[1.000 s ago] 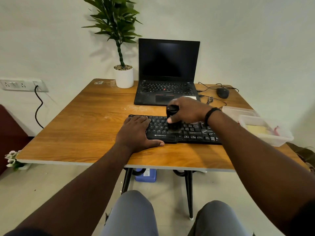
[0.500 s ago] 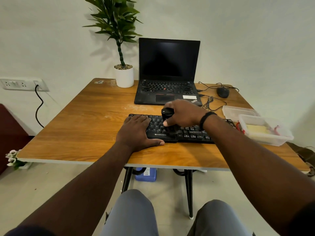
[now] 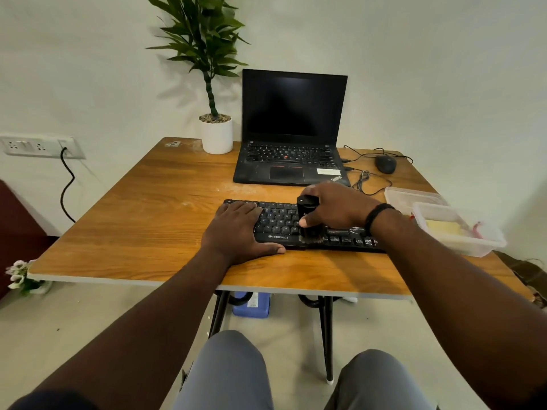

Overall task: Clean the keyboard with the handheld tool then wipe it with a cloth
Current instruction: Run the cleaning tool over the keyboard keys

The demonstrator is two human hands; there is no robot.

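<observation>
Wooden desk (image 3: pixel 142 226), black plastic keyboard (image 3: pixel 278 221) near its front edge.
Left hand (image 3: pixel 236 232) lies flat, pinning the keyboard; right hand (image 3: pixel 334 208), clamped on the black cylindrical brush (image 3: pixel 306 220), has slid leftward; bare wood lies left.

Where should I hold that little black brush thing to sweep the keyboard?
Hold the black brush by its smooth round barrel, coming from above and its right side, as the right hand does. It stands upright, bristles down on the keyboard, so only the barrel is free to wrap.
</observation>
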